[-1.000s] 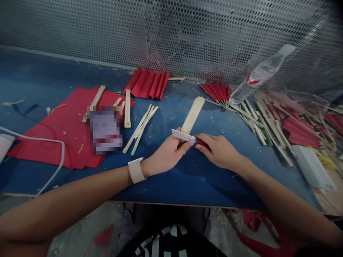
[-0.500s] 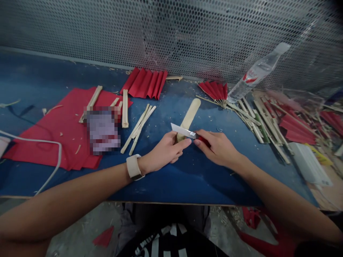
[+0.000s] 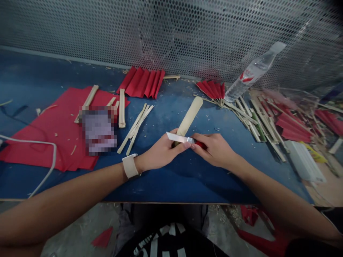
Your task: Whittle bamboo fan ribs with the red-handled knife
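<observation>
My left hand [image 3: 160,151] is closed around the near end of a flat bamboo slat [image 3: 189,115] that points away from me over the blue table [image 3: 174,178]. My right hand [image 3: 214,150] grips the red handle of a knife [image 3: 179,138]. Its silver blade lies across the slat just above my left thumb. A pale band sits on my left wrist [image 3: 130,165].
Red paper sheets [image 3: 48,132] with bamboo strips lie at the left. A folded red fan paper [image 3: 143,82] rests by the perforated metal wall. A water bottle [image 3: 252,73], loose bamboo sticks [image 3: 254,121], small red fans [image 3: 211,89] and a white box [image 3: 304,160] crowd the right.
Both hands stay locked on the slat and knife. The blade has slid slightly toward me along the slat between the frames.
</observation>
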Demonstrator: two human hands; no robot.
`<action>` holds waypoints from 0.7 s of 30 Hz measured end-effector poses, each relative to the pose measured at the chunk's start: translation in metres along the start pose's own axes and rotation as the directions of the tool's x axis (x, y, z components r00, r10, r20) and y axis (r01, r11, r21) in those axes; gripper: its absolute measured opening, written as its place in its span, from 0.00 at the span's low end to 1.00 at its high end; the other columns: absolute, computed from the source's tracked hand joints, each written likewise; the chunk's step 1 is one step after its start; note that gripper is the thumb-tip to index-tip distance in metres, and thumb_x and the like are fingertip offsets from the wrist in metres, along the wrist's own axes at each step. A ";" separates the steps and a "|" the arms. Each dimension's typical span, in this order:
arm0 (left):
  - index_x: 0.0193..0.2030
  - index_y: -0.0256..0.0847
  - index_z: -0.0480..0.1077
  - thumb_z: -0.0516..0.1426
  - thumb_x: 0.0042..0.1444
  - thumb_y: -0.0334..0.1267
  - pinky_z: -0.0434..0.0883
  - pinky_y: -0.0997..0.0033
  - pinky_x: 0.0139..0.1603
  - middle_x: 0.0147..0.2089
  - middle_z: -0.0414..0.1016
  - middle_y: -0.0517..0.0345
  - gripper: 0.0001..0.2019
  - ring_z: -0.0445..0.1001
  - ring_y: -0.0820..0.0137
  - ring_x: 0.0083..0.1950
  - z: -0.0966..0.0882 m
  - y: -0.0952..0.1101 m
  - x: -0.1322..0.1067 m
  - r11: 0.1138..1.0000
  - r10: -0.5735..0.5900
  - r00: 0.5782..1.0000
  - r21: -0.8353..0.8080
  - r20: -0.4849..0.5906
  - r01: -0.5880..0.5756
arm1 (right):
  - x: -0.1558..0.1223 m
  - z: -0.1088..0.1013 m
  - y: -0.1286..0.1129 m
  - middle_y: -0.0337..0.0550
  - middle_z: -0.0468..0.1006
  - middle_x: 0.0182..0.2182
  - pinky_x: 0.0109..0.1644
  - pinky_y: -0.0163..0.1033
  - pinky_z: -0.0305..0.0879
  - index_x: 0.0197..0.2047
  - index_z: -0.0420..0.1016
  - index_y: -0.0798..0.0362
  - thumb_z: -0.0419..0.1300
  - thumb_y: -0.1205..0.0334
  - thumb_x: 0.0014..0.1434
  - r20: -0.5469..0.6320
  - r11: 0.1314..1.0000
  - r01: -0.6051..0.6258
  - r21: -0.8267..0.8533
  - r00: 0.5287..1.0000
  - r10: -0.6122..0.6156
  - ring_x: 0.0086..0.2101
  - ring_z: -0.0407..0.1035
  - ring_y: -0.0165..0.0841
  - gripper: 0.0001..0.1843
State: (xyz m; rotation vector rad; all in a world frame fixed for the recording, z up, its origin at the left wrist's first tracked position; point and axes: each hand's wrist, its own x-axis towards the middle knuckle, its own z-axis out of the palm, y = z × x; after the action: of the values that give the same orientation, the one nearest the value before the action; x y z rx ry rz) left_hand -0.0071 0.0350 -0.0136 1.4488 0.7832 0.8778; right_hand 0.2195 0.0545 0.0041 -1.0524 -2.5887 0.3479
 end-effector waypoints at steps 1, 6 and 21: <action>0.46 0.42 0.67 0.60 0.69 0.47 0.58 0.75 0.23 0.24 0.57 0.70 0.12 0.57 0.78 0.23 0.000 -0.001 0.000 1.000 -0.003 1.000 0.017 -0.013 0.003 | 0.000 0.001 0.000 0.40 0.73 0.22 0.28 0.37 0.53 0.40 0.75 0.53 0.48 0.44 0.76 -0.021 1.000 -0.002 -0.021 1.000 0.001 0.22 0.64 0.30 0.25; 0.48 0.44 0.64 0.57 0.71 0.47 0.56 0.76 0.19 0.24 0.53 0.73 0.10 0.54 0.79 0.18 0.004 0.003 -0.003 0.987 -0.126 0.992 -0.096 0.004 0.126 | -0.001 0.005 0.000 0.39 0.73 0.21 0.27 0.37 0.51 0.36 0.74 0.52 0.48 0.43 0.76 -0.107 0.992 -0.002 -0.123 0.994 -0.011 0.21 0.63 0.30 0.26; 0.29 0.43 0.57 0.55 0.71 0.52 0.52 0.74 0.20 0.20 0.51 0.70 0.22 0.51 0.79 0.19 0.010 0.006 -0.004 0.988 -0.143 0.980 0.029 -0.138 0.149 | -0.001 0.007 -0.010 0.42 0.78 0.23 0.28 0.38 0.47 0.35 0.74 0.51 0.46 0.44 0.76 -0.187 0.966 -0.117 -0.231 0.980 0.074 0.21 0.65 0.31 0.26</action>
State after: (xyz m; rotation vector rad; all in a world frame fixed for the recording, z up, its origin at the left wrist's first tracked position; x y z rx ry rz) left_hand -0.0008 0.0263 -0.0082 1.3572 1.0006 0.8582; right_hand 0.2111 0.0462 0.0005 -1.2328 -2.4687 -0.0404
